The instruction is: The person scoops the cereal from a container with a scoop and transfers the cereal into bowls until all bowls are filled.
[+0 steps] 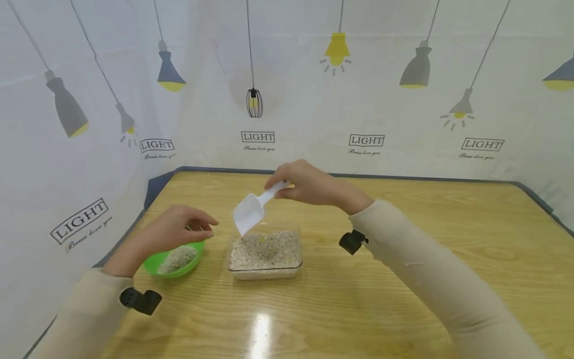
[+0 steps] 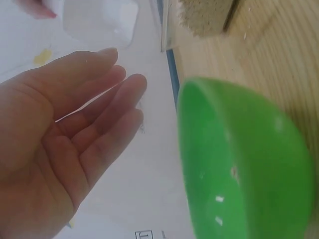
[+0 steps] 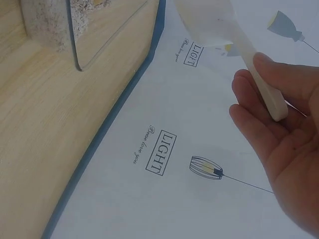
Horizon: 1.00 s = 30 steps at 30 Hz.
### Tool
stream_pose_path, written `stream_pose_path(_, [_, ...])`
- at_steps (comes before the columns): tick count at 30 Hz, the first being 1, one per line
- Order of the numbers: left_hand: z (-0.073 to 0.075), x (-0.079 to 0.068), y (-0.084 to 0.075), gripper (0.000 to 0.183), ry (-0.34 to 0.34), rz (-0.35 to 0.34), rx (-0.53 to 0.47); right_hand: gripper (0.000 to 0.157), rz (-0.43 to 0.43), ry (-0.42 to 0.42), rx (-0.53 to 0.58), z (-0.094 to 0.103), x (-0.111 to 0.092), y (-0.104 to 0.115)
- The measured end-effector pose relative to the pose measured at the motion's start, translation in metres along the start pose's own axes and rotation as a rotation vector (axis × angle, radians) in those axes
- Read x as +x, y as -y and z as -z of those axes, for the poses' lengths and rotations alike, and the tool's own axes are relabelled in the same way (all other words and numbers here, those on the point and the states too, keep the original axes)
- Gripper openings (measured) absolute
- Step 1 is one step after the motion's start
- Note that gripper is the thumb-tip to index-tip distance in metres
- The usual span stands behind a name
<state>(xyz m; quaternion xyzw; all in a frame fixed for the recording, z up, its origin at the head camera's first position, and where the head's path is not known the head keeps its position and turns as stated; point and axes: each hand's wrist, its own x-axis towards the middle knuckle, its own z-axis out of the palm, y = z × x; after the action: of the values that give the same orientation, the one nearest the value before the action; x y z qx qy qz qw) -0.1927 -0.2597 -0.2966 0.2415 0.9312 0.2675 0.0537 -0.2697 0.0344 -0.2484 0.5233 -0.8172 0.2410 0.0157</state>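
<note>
My right hand (image 1: 307,183) holds a white plastic scoop (image 1: 249,213) by its handle, thumb on one side and fingers on the other. The scoop's blade tilts downward above a clear rectangular container (image 1: 265,273) filled with speckled, grainy bedding (image 1: 278,249). In the right wrist view the scoop's handle (image 3: 264,92) lies across the fingers. My left hand (image 1: 179,229) hovers over a green bowl (image 1: 154,264), its fingers loosely bent and nothing in them. Some of the same pale grainy material (image 1: 178,259) lies in the bowl. The left wrist view shows the bowl (image 2: 269,149) beside that hand, not touching it.
A wood-grain table (image 1: 358,299) with a dark blue edge carries both containers. White curtains (image 1: 296,99) printed with lamps and the word LIGHT stand behind and to the left. Black wrist cameras (image 1: 353,242) sit on both sleeves.
</note>
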Motion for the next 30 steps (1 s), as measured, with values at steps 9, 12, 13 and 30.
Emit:
stream_pose_path(9, [-0.016,0.013,-0.007,0.028,0.062,-0.032,-0.055,0.019,0.002,0.077,-0.051,0.011,-0.01,0.002])
stream_pose_path(12, [-0.019,0.015,-0.008,0.027,0.07,-0.025,-0.069,0.017,-0.003,0.126,-0.078,0.014,-0.012,0.004])
stream_pose_path(13, [-0.02,0.016,-0.008,0.028,0.077,-0.022,-0.072,0.016,-0.005,0.145,-0.085,0.015,-0.013,0.005])
stream_pose_path(30, [-0.033,0.018,-0.013,0.025,0.074,-0.006,-0.104,0.015,-0.107,0.432,-0.306,0.028,-0.003,0.036])
